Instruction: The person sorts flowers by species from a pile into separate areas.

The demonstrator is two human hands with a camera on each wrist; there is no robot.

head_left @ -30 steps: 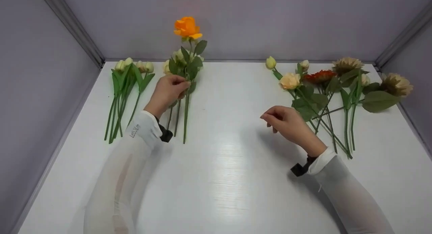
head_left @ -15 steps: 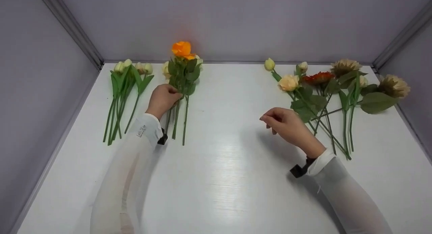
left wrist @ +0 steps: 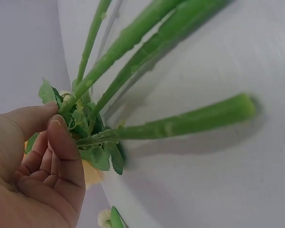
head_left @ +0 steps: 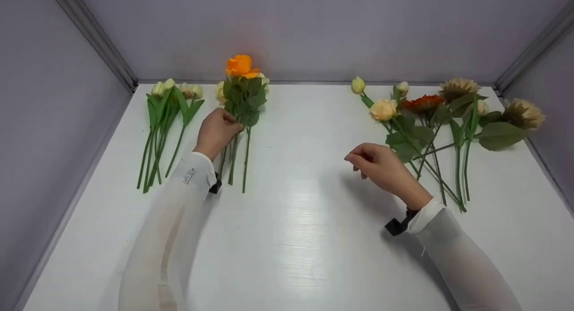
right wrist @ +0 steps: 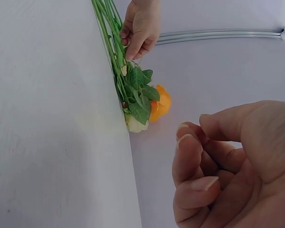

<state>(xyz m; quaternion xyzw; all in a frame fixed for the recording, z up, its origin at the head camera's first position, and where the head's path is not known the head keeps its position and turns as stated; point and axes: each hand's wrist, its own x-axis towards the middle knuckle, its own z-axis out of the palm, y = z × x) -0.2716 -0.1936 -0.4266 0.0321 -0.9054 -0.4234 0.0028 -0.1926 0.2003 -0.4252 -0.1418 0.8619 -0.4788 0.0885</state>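
Observation:
An orange rose [head_left: 241, 66] lies over several cream roses [head_left: 220, 93] near the back edge, left of centre. My left hand [head_left: 216, 130] pinches the orange rose's stem just below its leaves. In the left wrist view, thumb and index finger [left wrist: 61, 137] meet at a green stem [left wrist: 118, 50], with other stems fanning out beside it. Over the table on the right, my right hand [head_left: 377, 164] hovers with loosely curled fingers and holds nothing. The right wrist view has the same orange bloom [right wrist: 160, 103] beside a cream one [right wrist: 136, 123].
Pale tulips [head_left: 169, 84] lie in a bunch at the left. On the right, crossing stems join a peach rose [head_left: 384, 109], a red flower [head_left: 423, 103], tan sunflowers [head_left: 523, 114] and a tulip [head_left: 358, 85]. Grey walls [head_left: 314, 37] enclose the white table [head_left: 300, 239].
My left hand has lowered the orange rose toward me onto the cream roses, then stayed nearly still over the last half second. The right hand has barely moved.

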